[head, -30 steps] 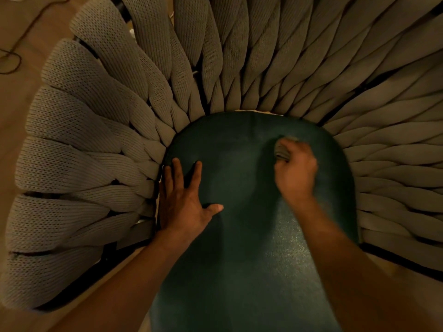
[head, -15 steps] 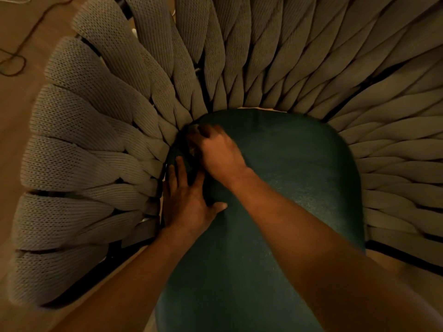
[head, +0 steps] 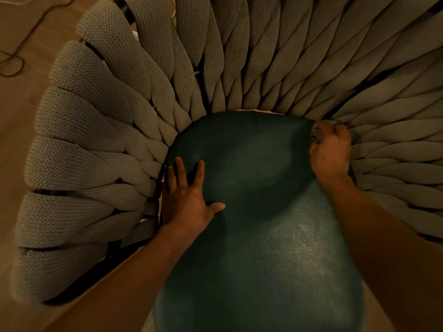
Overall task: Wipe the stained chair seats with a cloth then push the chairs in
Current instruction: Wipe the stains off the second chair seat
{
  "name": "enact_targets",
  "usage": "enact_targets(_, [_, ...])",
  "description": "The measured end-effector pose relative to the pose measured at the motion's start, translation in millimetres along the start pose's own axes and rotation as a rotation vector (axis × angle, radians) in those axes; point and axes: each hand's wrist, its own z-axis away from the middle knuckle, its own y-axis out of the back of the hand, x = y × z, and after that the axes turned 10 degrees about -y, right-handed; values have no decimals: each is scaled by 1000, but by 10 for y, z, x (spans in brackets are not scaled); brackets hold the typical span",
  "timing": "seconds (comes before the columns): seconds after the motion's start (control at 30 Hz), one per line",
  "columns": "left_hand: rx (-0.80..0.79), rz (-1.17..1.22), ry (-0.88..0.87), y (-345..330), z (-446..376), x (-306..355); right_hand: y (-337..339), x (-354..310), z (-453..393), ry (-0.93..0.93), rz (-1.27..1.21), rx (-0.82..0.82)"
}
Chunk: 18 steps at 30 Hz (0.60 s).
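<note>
A chair with a dark green seat cushion (head: 251,188) fills the view, ringed by a back of thick grey woven straps (head: 100,130). My left hand (head: 187,197) lies flat on the seat's left edge, fingers spread, holding nothing. My right hand (head: 332,152) is at the seat's far right corner, fisted around a bunched grey cloth (head: 317,133) that presses on the cushion where it meets the straps. Most of the cloth is hidden inside the fist.
Wooden floor (head: 19,97) shows to the left of the chair, with a thin dark cable (head: 14,65) looping across it at the upper left. The strap back curves around the seat on the left, far and right sides.
My right hand with the cloth swept from the seat's far left corner, beside my left hand, across to the far right corner. My left hand stayed in place.
</note>
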Motion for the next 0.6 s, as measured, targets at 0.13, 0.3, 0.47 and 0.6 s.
enact_targets(0.13, [-8, -42, 3, -8, -12, 6, -51, -200, -7, -165, -27, 28])
enact_targets(0.3, [-2, -65, -8, -4, -3, 13, -242, -856, 255, 20, -158, -53])
enact_targets(0.47, [19, -93, -12, -21, -10, -8, -231, -1243, 1054, 414, -203, -222])
enact_targets(0.6, [22, -114, -22, -34, -8, -17, -152, -929, 1471, 486, -166, -310])
